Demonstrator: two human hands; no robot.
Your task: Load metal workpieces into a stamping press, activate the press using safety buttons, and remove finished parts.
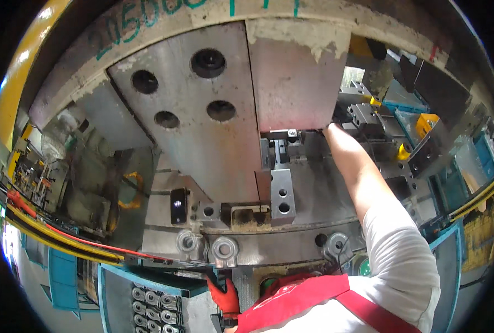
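Note:
My right forearm (355,172) stretches up into the machine, its wrist at the lower right corner of a pale steel block (297,77). Behind that block the right hand and its fingers are hidden. Low in the picture, my left hand (225,297), in a red glove with dark fingertips, is near the front edge of the machine bed, thumb and finger apart, with nothing visible between them. On that edge lie ring-shaped metal parts with stubs: a ring part (225,251) nearest the left hand, another ring part (187,242) beside it, and one ring part (336,246) farther right.
A large steel plate with several round holes (202,150) hangs ahead. Below stands an upright steel block (282,197). A blue bin (104,294) at lower left holds rows of ring parts (154,313). Yellow rails (72,240) curve along the left; a yellow box (426,125) sits at right.

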